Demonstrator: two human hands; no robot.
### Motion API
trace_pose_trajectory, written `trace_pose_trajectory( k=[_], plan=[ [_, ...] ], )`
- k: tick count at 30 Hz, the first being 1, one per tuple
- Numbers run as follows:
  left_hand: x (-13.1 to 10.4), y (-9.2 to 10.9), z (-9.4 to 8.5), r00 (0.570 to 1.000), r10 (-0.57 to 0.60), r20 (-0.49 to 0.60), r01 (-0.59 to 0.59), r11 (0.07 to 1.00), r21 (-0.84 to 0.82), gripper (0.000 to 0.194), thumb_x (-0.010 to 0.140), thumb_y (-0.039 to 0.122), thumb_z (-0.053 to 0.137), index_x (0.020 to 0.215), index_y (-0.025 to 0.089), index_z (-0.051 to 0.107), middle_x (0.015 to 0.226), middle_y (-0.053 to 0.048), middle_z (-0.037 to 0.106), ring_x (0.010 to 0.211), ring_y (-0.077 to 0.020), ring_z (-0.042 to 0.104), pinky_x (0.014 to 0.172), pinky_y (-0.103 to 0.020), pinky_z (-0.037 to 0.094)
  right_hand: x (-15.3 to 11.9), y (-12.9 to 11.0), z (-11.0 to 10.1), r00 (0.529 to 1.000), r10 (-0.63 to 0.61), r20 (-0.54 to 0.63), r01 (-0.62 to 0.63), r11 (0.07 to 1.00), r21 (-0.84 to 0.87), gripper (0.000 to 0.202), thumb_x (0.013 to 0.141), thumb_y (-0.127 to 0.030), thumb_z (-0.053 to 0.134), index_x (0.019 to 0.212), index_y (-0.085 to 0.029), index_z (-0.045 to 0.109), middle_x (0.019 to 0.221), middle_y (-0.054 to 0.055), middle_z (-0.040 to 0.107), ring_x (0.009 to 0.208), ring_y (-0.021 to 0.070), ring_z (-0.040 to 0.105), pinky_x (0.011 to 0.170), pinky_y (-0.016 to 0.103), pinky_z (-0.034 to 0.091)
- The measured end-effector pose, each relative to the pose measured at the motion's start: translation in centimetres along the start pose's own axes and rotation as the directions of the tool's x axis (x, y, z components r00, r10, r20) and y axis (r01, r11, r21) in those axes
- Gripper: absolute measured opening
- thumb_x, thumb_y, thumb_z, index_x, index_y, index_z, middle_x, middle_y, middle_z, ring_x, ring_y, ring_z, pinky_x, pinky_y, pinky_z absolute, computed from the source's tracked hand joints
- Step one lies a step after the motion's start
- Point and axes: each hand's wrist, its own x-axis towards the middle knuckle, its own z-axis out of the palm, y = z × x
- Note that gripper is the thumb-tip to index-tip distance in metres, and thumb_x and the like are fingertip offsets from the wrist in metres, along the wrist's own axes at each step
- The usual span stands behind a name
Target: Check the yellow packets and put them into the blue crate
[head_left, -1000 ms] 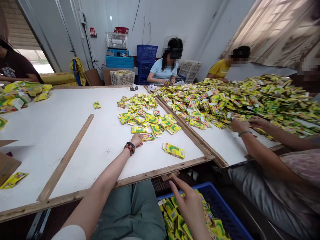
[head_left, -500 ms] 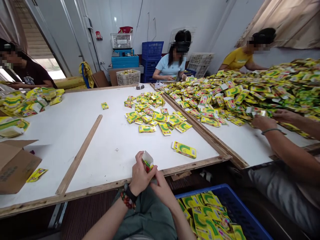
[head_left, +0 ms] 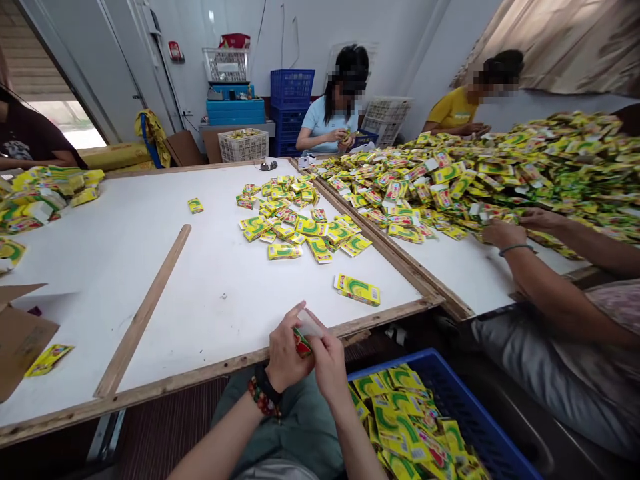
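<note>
Just over the table's front edge, my left hand [head_left: 289, 350] is wrapped round a small printed carton [head_left: 302, 343] with a raised white end flap. My right hand [head_left: 327, 363] pinches that flap at the carton's upper end. Most of the carton is hidden by my fingers; a red and green patch shows between them. Ahead and to the right, a single yellow carton [head_left: 358, 289] lies on the white table [head_left: 210, 333]. Beyond it is a loose group of yellow and green cartons [head_left: 300, 227].
A blue crate [head_left: 480, 407] filled with yellow cartons stands below the table at my right. Wooden strips [head_left: 145, 310] divide the tabletop. A large carton heap [head_left: 480, 167] covers the right table, where a co-worker's hands [head_left: 505, 233] work. A cardboard box [head_left: 23, 347] sits at left.
My right hand has moved up from the carton's lower side to its upper end, and the white flap is now between its fingers. The view has shifted slightly right.
</note>
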Motion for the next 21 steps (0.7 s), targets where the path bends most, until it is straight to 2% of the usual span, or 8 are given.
trace_pose_trajectory(
  k=[2, 4, 7, 9, 11, 14, 16, 21],
  plan=[
    [0.1, 0.0, -0.2, 0.995, -0.096, 0.007, 0.096, 0.993, -0.068, 0.047, 0.078, 0.023, 0.054, 0.12, 0.02, 0.032, 0.129, -0.017, 0.053, 0.11, -0.0239, 0.058, 0.086, -0.038, 0.049, -0.3, -0.4, 0.1, 0.982, -0.185, 0.045, 0.19, 0.966, -0.174, 0.036, 0.085, -0.029, 0.055, 0.118, -0.023, 0.068, 0.118, 0.008, 0.069, 0.116, 0.0273, 0.06, 0.097, 0.042, 0.049],
    [0.3, -0.1, -0.5, 0.979, -0.182, 0.095, 0.191, 0.977, -0.098, 0.044, 0.08, 0.024, 0.054, 0.119, 0.019, 0.035, 0.112, -0.013, 0.062, 0.088, -0.0197, 0.063, 0.073, -0.033, 0.05, -0.3, -0.8, 0.4, 0.955, -0.285, 0.088, 0.298, 0.913, -0.279, 0.033, 0.086, -0.028, 0.057, 0.117, -0.024, 0.068, 0.116, 0.009, 0.07, 0.109, 0.0257, 0.065, 0.093, 0.04, 0.052],
    [0.6, -0.3, -0.6, 0.957, -0.225, 0.185, 0.241, 0.968, -0.069, 0.027, 0.078, 0.023, 0.055, 0.102, 0.02, 0.044, 0.078, -0.001, 0.061, 0.061, -0.0141, 0.055, 0.056, -0.026, 0.042, 0.2, -1.1, 0.5, 0.959, -0.283, 0.028, 0.274, 0.891, -0.361, 0.03, 0.089, -0.029, 0.054, 0.112, -0.021, 0.071, 0.101, 0.008, 0.075, 0.082, 0.0213, 0.072, 0.075, 0.031, 0.057],
    [0.7, -0.3, -0.5, 0.958, -0.232, 0.172, 0.243, 0.969, -0.049, 0.028, 0.074, 0.023, 0.059, 0.097, 0.021, 0.044, 0.071, 0.002, 0.057, 0.058, -0.0134, 0.051, 0.054, -0.025, 0.037, 0.7, -1.2, 0.3, 0.974, -0.226, 0.004, 0.21, 0.902, -0.378, 0.033, 0.089, -0.029, 0.051, 0.114, -0.018, 0.07, 0.086, 0.005, 0.077, 0.059, 0.0158, 0.069, 0.06, 0.026, 0.056],
    [0.7, -0.3, -0.3, 0.954, -0.244, 0.172, 0.254, 0.966, -0.04, 0.035, 0.068, 0.022, 0.064, 0.095, 0.021, 0.042, 0.068, 0.004, 0.053, 0.057, -0.0128, 0.049, 0.053, -0.024, 0.034, 1.1, -1.5, -0.1, 0.985, -0.167, 0.048, 0.173, 0.918, -0.356, 0.033, 0.089, -0.028, 0.05, 0.114, -0.016, 0.069, 0.082, 0.003, 0.077, 0.052, 0.0135, 0.065, 0.055, 0.024, 0.054],
    [0.7, -0.2, -0.2, 0.952, -0.263, 0.155, 0.272, 0.962, -0.039, 0.035, 0.066, 0.021, 0.064, 0.092, 0.022, 0.039, 0.068, 0.004, 0.05, 0.056, -0.0122, 0.046, 0.051, -0.024, 0.032, 1.4, -1.7, -0.7, 0.975, -0.12, 0.188, 0.169, 0.947, -0.272, 0.032, 0.089, -0.029, 0.053, 0.113, -0.017, 0.07, 0.104, 0.006, 0.075, 0.081, 0.0209, 0.072, 0.073, 0.031, 0.058],
    [0.7, -0.2, -0.1, 0.957, -0.253, 0.14, 0.262, 0.964, -0.046, 0.031, 0.069, 0.022, 0.061, 0.092, 0.021, 0.04, 0.073, 0.002, 0.05, 0.059, -0.0126, 0.046, 0.053, -0.024, 0.034, 1.3, -1.7, -0.7, 0.961, -0.12, 0.249, 0.183, 0.952, -0.245, 0.033, 0.089, -0.03, 0.055, 0.118, -0.02, 0.067, 0.114, 0.008, 0.071, 0.099, 0.0248, 0.069, 0.085, 0.036, 0.056],
    [0.7, 0.0, -0.4, 0.963, -0.24, 0.118, 0.248, 0.967, -0.055, 0.017, 0.08, 0.021, 0.05, 0.095, 0.021, 0.043, 0.079, 0.0, 0.052, 0.065, -0.0139, 0.049, 0.06, -0.027, 0.04, 0.5, -1.1, 0.0, 0.936, -0.27, 0.225, 0.325, 0.909, -0.262, 0.038, 0.091, -0.022, 0.048, 0.126, -0.026, 0.061, 0.121, 0.007, 0.068, 0.111, 0.022, 0.064, 0.093, 0.037, 0.053]
  ],
)
